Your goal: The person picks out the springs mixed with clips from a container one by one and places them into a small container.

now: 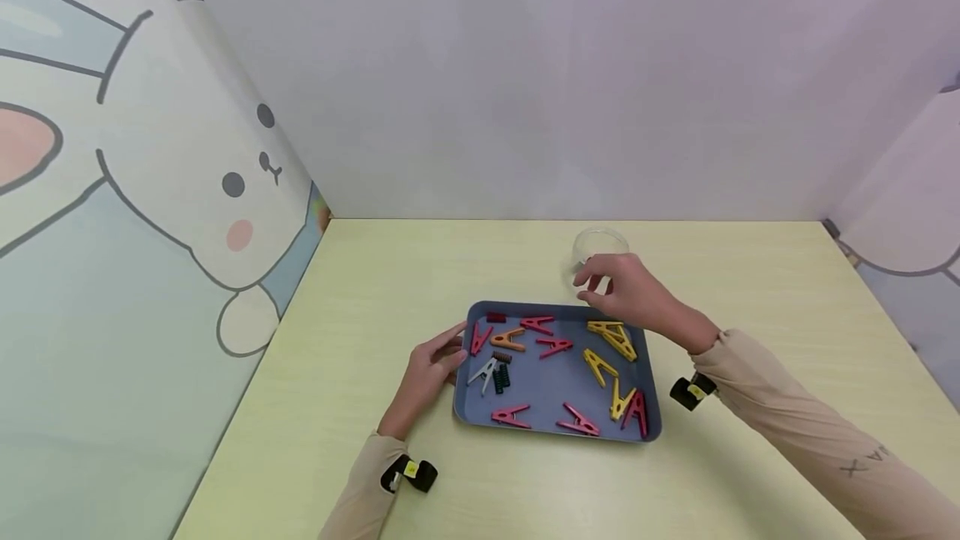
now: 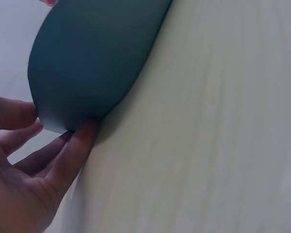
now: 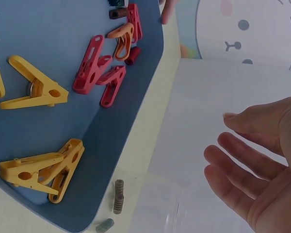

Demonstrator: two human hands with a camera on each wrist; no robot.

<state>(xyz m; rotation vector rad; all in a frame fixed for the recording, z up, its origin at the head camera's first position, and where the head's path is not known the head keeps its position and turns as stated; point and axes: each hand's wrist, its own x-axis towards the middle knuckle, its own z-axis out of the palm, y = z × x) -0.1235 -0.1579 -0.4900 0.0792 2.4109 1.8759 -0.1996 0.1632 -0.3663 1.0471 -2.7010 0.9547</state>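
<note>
A blue-grey tray (image 1: 555, 373) holds several red, yellow, orange and white plastic clothespins. At its left end my left hand (image 1: 426, 369) grips the edge; in the left wrist view the fingers (image 2: 82, 145) meet the outer wall and lower edge. My right hand (image 1: 621, 294) hovers beyond the tray's far right edge, in front of a clear round container (image 1: 600, 240). Its thumb and fingers are apart with nothing between them. A pair of overlapping yellow clothespins (image 3: 43, 170) lies in the tray corner nearest to that hand.
Small ribbed, coil-like pieces (image 1: 501, 377) lie among the clothespins on the left. Two more, one brown (image 3: 118, 196) and one greenish (image 3: 105, 225), show by the clear container; inside or outside it, I cannot tell. A pale wall (image 1: 570, 90) borders the table (image 1: 375, 290) at the back.
</note>
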